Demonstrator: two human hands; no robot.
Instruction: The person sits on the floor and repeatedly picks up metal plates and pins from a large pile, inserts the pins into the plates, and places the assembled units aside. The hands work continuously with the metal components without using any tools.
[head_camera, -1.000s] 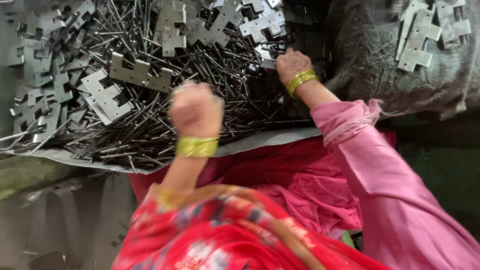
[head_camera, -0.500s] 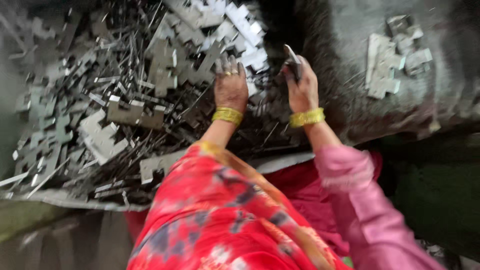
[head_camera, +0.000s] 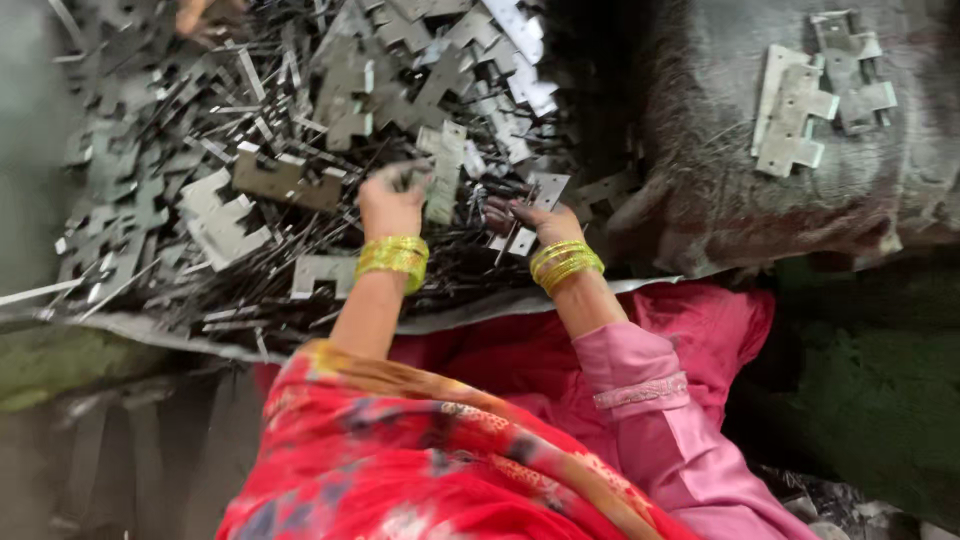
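- Across the upper left spreads the big heap of stamped metal plates, mixed with thin rods and offcuts; as far as can be judged it is hardly dented, so most of the sorting looks left to do.
- Right of it, a dark grey sack bears a small stack of notched plates, only a handful, which reads as the part already picked out.
- At the heap's near edge, the left hand is closed on one pale plate, lifted a little clear of the pile.
- Just beside it, the right hand lies fingers-down among small pieces; whether it grips one I cannot tell.
- Smallest, a stranger's fingers show at the top edge, blurred.
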